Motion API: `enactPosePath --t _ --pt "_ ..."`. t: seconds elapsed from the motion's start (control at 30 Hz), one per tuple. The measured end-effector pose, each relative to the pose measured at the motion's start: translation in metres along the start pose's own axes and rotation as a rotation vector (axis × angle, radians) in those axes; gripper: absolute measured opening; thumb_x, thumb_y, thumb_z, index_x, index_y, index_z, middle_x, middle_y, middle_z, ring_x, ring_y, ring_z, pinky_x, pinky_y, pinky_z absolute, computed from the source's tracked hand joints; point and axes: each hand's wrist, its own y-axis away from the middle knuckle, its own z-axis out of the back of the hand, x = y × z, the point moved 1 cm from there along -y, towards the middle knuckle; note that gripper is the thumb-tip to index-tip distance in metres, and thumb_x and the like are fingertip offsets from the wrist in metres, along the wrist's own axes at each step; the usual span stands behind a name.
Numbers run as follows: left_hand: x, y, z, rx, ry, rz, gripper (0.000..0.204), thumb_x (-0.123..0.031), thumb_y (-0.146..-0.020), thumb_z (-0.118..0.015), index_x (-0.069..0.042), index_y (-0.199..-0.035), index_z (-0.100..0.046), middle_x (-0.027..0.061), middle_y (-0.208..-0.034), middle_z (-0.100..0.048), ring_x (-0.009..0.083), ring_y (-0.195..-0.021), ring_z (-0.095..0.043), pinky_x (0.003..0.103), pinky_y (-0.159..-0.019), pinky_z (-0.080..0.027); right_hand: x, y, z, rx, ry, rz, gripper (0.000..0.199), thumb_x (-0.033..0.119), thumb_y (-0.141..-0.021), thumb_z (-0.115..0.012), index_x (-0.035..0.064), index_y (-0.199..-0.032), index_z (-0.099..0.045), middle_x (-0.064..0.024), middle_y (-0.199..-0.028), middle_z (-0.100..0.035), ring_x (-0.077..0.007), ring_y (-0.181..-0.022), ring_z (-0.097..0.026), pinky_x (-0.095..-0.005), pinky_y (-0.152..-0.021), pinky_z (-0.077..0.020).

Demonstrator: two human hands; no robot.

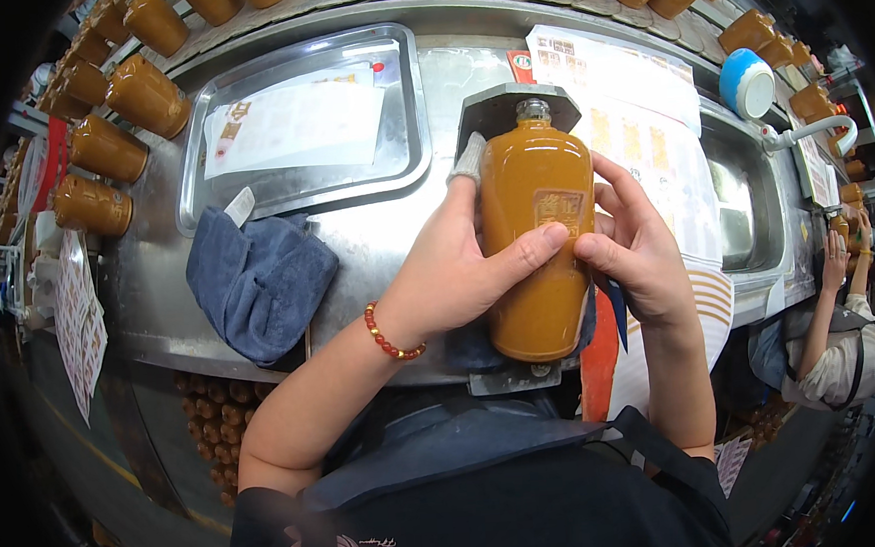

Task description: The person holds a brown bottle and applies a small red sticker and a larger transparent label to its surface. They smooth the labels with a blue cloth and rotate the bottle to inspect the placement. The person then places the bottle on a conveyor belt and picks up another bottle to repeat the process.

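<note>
A caramel-brown bottle (535, 313) with a clear glass neck rests tilted, neck away from me, against a dark angular metal stand (480, 112). My left hand (449, 265) is wrapped round its left side, the thumb pressed on a small square label (553, 201) on its front. A pale grey cover (467, 159) shows at a fingertip of that hand. On the bottle's right side my right hand (646, 246) grips it, its thumb at the label's lower right edge. The fingers behind the bottle are hidden. Dark blue cloth lies partly under the bottle's base.
Left of the bottle lie a crumpled blue cloth (248, 285) and a metal tray (408, 125) holding white sheets (298, 127). Label sheets (652, 90) cover the bench at right, beside a sink (778, 238). Several brown bottles (146, 96) line the far and left edges. Another person (843, 349) works at far right.
</note>
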Motion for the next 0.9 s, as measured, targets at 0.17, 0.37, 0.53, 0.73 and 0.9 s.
enactPosePath --t 0.17,0.37,0.53,0.73,0.9 --pt "-0.001 0.001 -0.004 -0.017 0.030 -0.030 0.074 -0.039 -0.092 -0.080 0.014 -0.131 -0.045 0.0241 -0.124 -0.063 0.0251 -0.116 -0.065 0.036 -0.099 -0.053 0.000 -0.001 -0.001 0.001 0.032 0.005 0.078 0.007 -0.090 -0.080 -0.0018 -0.155 -0.038 -0.0189 -0.132 -0.059 -0.0053 -0.080 -0.063 -0.0186 -0.071 -0.0516" --pt "0.000 0.001 -0.005 -0.019 0.034 -0.010 0.075 -0.037 -0.093 -0.079 0.013 -0.135 -0.043 0.0237 -0.126 -0.062 0.0255 -0.118 -0.064 0.036 -0.100 -0.053 0.002 0.000 -0.004 -0.012 0.038 0.011 0.073 0.007 -0.092 -0.078 -0.0023 -0.154 -0.040 -0.0180 -0.131 -0.060 -0.0053 -0.080 -0.062 -0.0197 -0.072 -0.0513" --pt "0.000 0.001 -0.003 -0.018 0.032 -0.016 0.077 -0.037 -0.093 -0.079 0.013 -0.138 -0.042 0.0236 -0.130 -0.061 0.0267 -0.122 -0.062 0.037 -0.103 -0.052 0.000 0.000 -0.004 -0.007 0.026 0.027 0.073 0.007 -0.093 -0.078 -0.0023 -0.154 -0.040 -0.0178 -0.132 -0.060 -0.0053 -0.081 -0.061 -0.0202 -0.072 -0.0512" --pt "-0.007 0.003 -0.001 -0.004 0.192 0.089 0.077 -0.042 -0.094 -0.079 0.014 -0.133 -0.043 0.0257 -0.130 -0.060 0.0252 -0.123 -0.062 0.036 -0.103 -0.051 -0.003 0.008 0.016 -0.013 -0.002 -0.012 0.052 0.028 -0.108 -0.059 -0.0029 -0.148 -0.049 -0.0154 -0.126 -0.066 -0.0046 -0.079 -0.058 -0.0182 -0.071 -0.0502" --pt "-0.003 0.002 0.000 0.020 0.052 0.035 0.074 -0.041 -0.094 -0.079 0.015 -0.127 -0.045 0.0238 -0.122 -0.063 0.0233 -0.116 -0.065 0.035 -0.098 -0.053 -0.022 0.025 0.044 -0.160 -0.205 -0.108 0.060 0.043 -0.115 -0.034 -0.0060 -0.140 -0.057 -0.0126 -0.108 -0.071 -0.0085 -0.082 -0.061 -0.0237 -0.079 -0.0542"
